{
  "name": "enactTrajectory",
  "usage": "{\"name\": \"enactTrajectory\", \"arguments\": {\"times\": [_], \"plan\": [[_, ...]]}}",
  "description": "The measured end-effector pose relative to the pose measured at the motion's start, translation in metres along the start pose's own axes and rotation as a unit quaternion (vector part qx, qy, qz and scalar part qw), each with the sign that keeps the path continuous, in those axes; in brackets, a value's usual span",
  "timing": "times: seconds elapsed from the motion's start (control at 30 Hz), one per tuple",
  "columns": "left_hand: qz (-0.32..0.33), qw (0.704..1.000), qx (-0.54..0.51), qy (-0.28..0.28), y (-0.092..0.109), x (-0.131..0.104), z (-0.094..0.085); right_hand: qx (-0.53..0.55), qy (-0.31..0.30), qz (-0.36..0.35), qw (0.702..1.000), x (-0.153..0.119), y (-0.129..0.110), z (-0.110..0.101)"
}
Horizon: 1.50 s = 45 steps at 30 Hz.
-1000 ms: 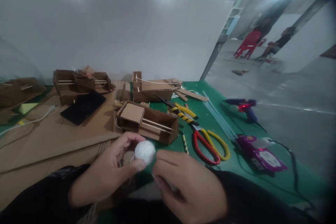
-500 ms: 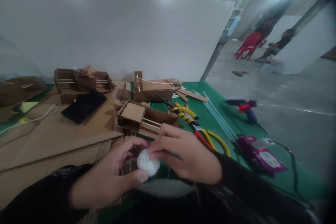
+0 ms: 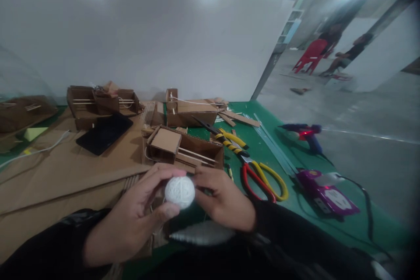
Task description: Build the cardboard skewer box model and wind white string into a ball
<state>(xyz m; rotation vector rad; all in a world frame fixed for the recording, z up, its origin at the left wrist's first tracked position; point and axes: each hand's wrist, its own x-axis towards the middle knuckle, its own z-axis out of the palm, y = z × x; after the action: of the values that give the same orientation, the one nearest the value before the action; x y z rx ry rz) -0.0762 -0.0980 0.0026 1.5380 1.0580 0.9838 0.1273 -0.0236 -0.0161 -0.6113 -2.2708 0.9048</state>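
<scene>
A ball of white string (image 3: 180,192) rests in my left hand (image 3: 131,210), its thumb below and fingers above, gripping the ball from the left. Close by the ball's right side is my right hand (image 3: 223,197), with fingers curled and pinched together. Whatever lies between those fingertips is too small to make out. Just beyond both hands stands a cardboard box (image 3: 200,153) with thin wooden sticks across it. Near my lap lies a pale, tapered shape (image 3: 203,232) that I cannot identify.
Pliers (image 3: 229,142) and red-and-yellow-handled scissors (image 3: 262,179) lie right of the box. Farther right are clear glue sticks (image 3: 272,144), a glue gun (image 3: 303,133) and a purple power strip (image 3: 324,194) with a cable. A black tablet (image 3: 105,133) lies left. Two people sit in the background.
My right hand has drawn down and back from the top of the ball to its right side. The ball has shifted slightly up and left in my left hand.
</scene>
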Motion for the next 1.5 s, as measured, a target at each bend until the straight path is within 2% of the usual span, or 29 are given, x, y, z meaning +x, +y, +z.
{"name": "enactTrajectory", "arguments": {"times": [0.13, 0.27, 0.43, 0.57, 0.67, 0.83, 0.9, 1.0, 1.1, 1.23, 1.4, 1.5], "plan": [[-0.037, 0.998, 0.04, 0.01, -0.003, 0.001, 0.0, -0.035, -0.048, 0.003, 0.998, -0.012, -0.018, 0.005], [-0.033, 0.992, 0.113, 0.043, -0.011, 0.002, -0.001, -0.054, -0.038, -0.029, 0.997, -0.015, -0.039, -0.002], [-0.036, 0.988, 0.151, 0.006, -0.011, 0.003, -0.002, -0.09, -0.031, -0.083, 0.992, -0.01, -0.055, -0.02], [-0.044, 0.983, 0.168, -0.053, -0.003, 0.0, -0.001, -0.107, -0.044, -0.108, 0.987, -0.002, -0.053, -0.028], [-0.058, 0.988, 0.122, -0.076, -0.001, -0.003, 0.002, -0.077, -0.029, -0.112, 0.99, 0.006, -0.041, -0.028], [-0.106, 0.993, 0.028, 0.033, -0.004, -0.005, 0.007, -0.01, 0.042, -0.098, 0.994, 0.016, -0.016, -0.022], [-0.101, 0.994, 0.028, 0.033, -0.004, -0.005, 0.005, 0.005, 0.061, -0.066, 0.996, 0.018, -0.01, -0.019], [-0.044, 0.996, 0.082, 0.003, -0.002, -0.005, 0.002, 0.028, 0.058, -0.014, 0.998, 0.017, -0.003, -0.013], [-0.001, 0.993, 0.117, 0.03, -0.001, -0.004, -0.001, 0.029, 0.035, 0.009, 0.999, 0.013, 0.001, -0.007], [0.012, 0.987, 0.144, 0.066, 0.0, 0.0, -0.001, -0.016, -0.001, 0.013, 1.0, 0.001, -0.005, 0.0], [-0.021, 0.984, 0.172, 0.052, -0.004, 0.003, -0.002, -0.063, -0.022, 0.003, 0.998, -0.013, -0.029, 0.0], [-0.026, 0.988, 0.142, 0.051, -0.009, 0.004, -0.002, -0.068, -0.017, -0.022, 0.997, -0.017, -0.043, -0.005]]}}
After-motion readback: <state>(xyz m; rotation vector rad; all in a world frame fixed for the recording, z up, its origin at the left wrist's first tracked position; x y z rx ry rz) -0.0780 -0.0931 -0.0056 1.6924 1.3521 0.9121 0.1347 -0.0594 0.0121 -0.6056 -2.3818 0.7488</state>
